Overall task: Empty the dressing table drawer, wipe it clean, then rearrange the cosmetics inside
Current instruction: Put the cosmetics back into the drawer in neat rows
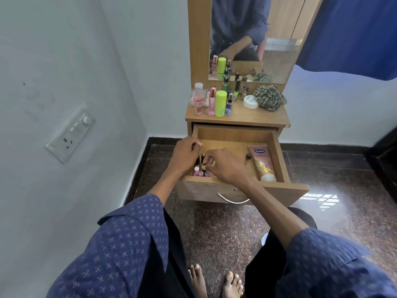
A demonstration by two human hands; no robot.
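Note:
The wooden drawer of the dressing table stands pulled out. Several small nail polish bottles stand in its front left corner. My left hand hovers over them with curled fingers; whether it holds one is hidden. My right hand reaches in beside it and pinches a small bottle among them. A pink lotion tube lies along the drawer's right side, with a small dark-capped bottle next to it.
On the tabletop stand several bottles, a lime green container, a white jar and a striped cloth below the mirror. A wall with a switch panel is left; a blue curtain hangs right.

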